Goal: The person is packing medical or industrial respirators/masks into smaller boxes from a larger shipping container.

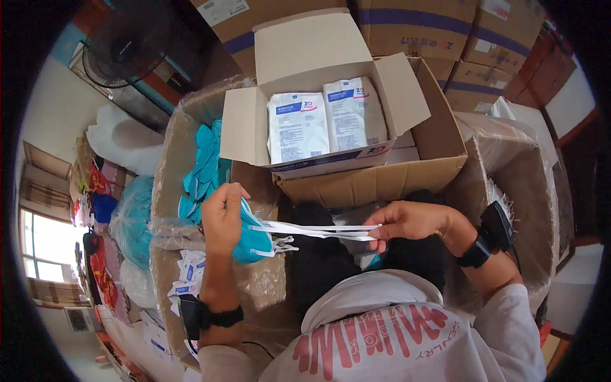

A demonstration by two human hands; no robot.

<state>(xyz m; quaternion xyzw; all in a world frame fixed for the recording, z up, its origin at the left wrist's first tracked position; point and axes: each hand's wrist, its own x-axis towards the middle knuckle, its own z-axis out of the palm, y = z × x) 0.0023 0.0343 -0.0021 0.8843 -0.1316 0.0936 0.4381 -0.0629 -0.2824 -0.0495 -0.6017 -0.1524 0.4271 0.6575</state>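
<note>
My left hand (223,218) is closed around a small bunch of teal face masks (253,240), held over the gap in front of the boxes. White elastic straps (305,228) run from the masks to my right hand (410,223), pulled nearly straight between the two. The right fingertips pinch the strap ends. A few shorter white loops dangle under the masks. Beyond my hands, an open white carton (312,48) holds two white and blue printed packets (296,130), standing side by side.
The carton rests on a brown cardboard box (382,177). To the left, a plastic-lined box holds a pile of teal masks (202,167); small white packets (188,272) lie nearer me. A plastic-lined box (468,184) stands right. Stacked cartons (417,28) and a fan (124,51) are behind.
</note>
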